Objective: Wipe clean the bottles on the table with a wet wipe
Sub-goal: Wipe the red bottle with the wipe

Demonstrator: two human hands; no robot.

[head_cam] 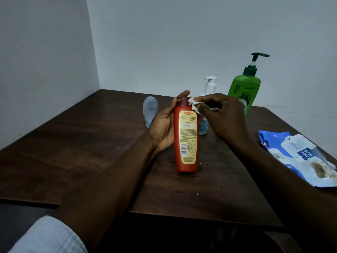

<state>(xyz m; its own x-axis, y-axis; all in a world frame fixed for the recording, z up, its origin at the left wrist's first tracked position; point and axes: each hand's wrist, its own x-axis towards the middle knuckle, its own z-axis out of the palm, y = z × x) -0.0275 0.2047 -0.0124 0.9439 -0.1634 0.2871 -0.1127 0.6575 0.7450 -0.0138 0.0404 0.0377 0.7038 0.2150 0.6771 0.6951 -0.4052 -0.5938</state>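
where cut off by the bottom left corner, a white ribbed fabric sleeve (49, 234), above a bare left forearm. underneath and beyond, a dark brown wooden table (73, 152), set into a corner of plain pale walls. further right, towards the back, a small translucent pale blue squeeze tube (150, 111), standing on its cap, just behind the left hand (163, 128). palm of that hand turned towards the camera, thumb at the near left of the neck, fingers curled round the back, one fingertip showing over the cap: clamped on a tall orange-red plastic bottle with a yellow back label (187, 139). upright near the table's middle, label and barcode facing the camera, base down at the tabletop; resting on it or held just clear, cannot tell. at the bottle's right shoulder, just under the cap, a crumpled white wet wipe (195, 105), touching the plastic. pinched there between thumb and curled fingertips of the right hand (224, 115), reaching in from the right. behind that hand, partly hidden, a clear pump bottle with a white pump head (210, 84), a little blue liquid at its base. just right of it, a taller bright green pump bottle with a dark green pump (244, 90), upright near the back edge. at the table's far right edge, well apart from the bottles, a flat blue and white soft pack of wet wipes (299, 156), lying printed side up.
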